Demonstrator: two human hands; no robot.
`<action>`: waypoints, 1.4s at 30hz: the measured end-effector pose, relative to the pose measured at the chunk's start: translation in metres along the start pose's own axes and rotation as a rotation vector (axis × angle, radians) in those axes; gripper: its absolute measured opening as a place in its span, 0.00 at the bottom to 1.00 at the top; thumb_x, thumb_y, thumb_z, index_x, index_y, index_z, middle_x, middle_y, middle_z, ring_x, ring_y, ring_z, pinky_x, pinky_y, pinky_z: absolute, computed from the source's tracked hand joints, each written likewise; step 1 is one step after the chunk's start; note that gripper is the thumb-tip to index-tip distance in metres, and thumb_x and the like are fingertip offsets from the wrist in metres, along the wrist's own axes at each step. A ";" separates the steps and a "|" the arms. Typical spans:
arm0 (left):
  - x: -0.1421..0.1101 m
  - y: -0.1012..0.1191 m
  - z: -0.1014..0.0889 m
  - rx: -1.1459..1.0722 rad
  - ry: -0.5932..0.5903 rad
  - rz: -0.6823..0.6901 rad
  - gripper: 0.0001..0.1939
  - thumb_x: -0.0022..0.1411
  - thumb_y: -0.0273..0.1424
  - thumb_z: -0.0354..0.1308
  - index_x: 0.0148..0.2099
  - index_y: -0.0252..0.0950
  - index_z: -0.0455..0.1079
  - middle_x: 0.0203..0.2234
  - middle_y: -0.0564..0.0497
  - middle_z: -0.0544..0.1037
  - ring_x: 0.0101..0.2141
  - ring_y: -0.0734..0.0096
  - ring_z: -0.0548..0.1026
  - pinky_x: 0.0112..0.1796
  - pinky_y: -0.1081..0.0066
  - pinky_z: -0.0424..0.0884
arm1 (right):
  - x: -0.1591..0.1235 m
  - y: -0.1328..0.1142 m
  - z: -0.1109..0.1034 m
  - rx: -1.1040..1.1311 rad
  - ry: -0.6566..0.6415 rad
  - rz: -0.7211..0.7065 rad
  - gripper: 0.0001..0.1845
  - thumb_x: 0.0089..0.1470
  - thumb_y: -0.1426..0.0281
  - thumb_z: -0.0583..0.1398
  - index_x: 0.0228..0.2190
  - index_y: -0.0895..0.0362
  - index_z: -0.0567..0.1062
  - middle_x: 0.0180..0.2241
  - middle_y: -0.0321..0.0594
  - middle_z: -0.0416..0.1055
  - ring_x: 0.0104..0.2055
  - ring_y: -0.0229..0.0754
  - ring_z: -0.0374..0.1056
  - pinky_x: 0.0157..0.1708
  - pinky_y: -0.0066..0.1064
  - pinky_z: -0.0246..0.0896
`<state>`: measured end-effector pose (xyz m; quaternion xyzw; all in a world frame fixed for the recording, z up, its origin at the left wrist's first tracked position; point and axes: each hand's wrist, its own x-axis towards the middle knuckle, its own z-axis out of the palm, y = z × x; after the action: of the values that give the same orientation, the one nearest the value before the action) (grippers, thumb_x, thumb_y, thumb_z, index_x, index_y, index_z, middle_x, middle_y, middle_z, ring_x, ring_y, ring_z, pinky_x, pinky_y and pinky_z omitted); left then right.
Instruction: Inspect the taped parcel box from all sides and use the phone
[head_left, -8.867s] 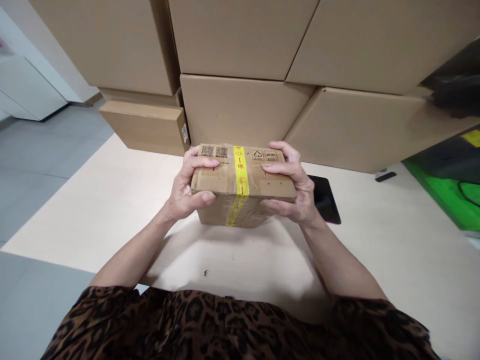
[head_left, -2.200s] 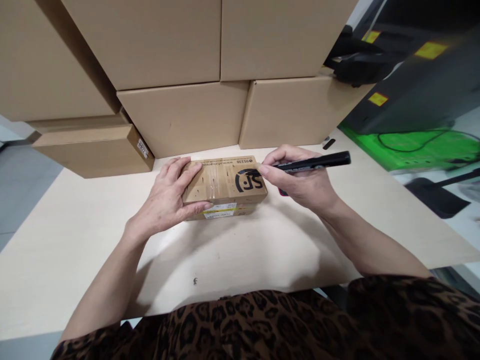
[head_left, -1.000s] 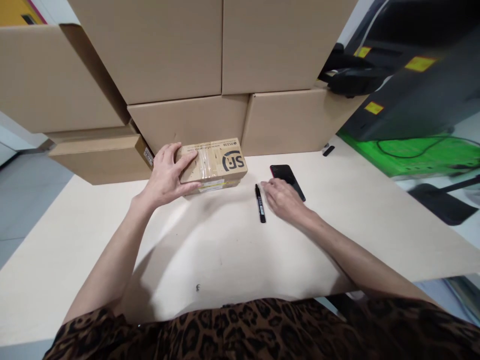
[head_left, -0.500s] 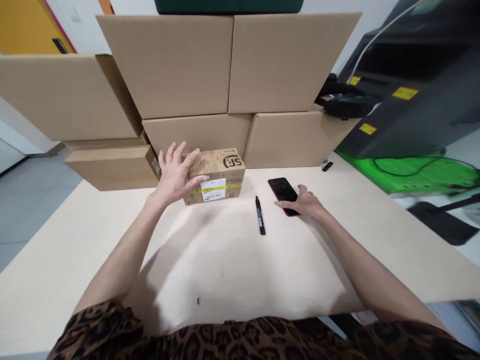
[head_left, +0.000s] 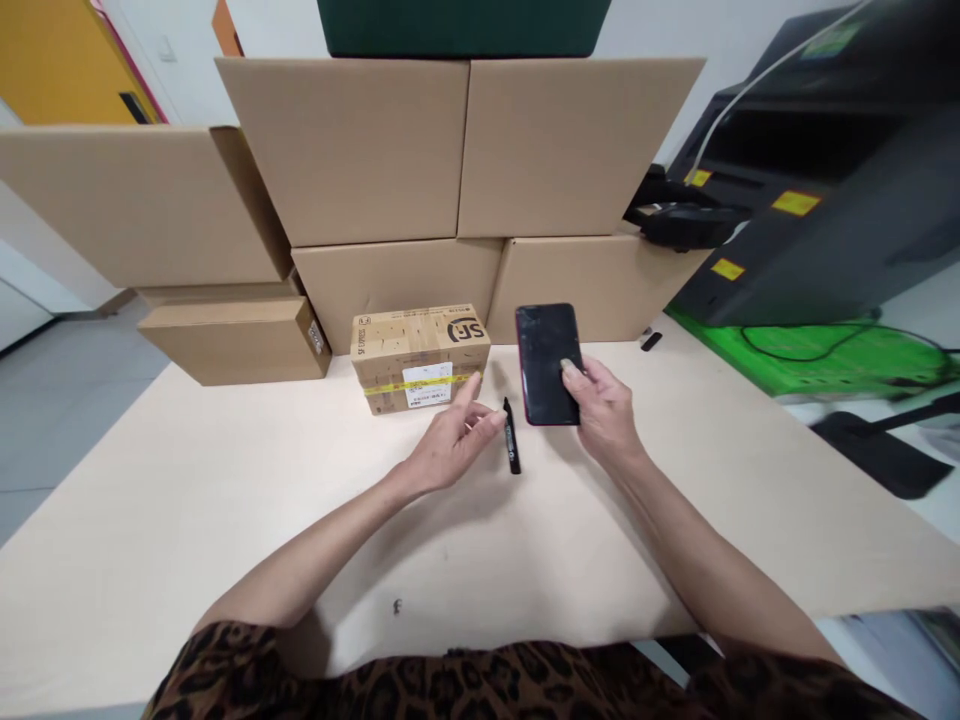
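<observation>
In my right hand (head_left: 606, 412) is a smartphone (head_left: 546, 355) with a dark screen, lifted off the table and tilted toward me, my thumb lying over its lower right edge. My left hand (head_left: 454, 440) hovers just left of it, index finger stretched out and the other fingers partly curled, with nothing seen in it. A black marker pen (head_left: 511, 440) lies on the table between my hands, close to my left fingertips. Behind my left hand sits a small taped cardboard parcel (head_left: 394, 345) with a white label and yellow tape.
Large cardboard boxes (head_left: 360, 150) are stacked along the back of the table (head_left: 225, 520), with a dark green container (head_left: 465, 25) on top. A flatter box (head_left: 232, 345) lies back left. Dark equipment (head_left: 810, 200) and a green surface (head_left: 795, 365) with a black cable are at the right.
My right hand has taken hold of the smartphone and raised it from the table. My left hand has left the parcel and moved right, toward the marker pen and phone.
</observation>
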<state>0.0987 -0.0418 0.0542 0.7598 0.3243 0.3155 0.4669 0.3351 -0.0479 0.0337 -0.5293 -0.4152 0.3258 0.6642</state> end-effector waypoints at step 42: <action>0.021 -0.023 -0.039 -0.431 0.145 0.096 0.47 0.71 0.45 0.65 0.82 0.45 0.45 0.51 0.41 0.84 0.33 0.68 0.84 0.33 0.68 0.85 | -0.009 -0.009 0.098 0.220 -0.308 -0.153 0.34 0.60 0.56 0.68 0.63 0.53 0.70 0.36 0.35 0.80 0.38 0.42 0.78 0.42 0.39 0.78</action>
<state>0.0762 0.0018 0.0512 0.6322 0.2458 0.4531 0.5784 0.2435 -0.0158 0.0498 -0.3641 -0.5130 0.3949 0.6695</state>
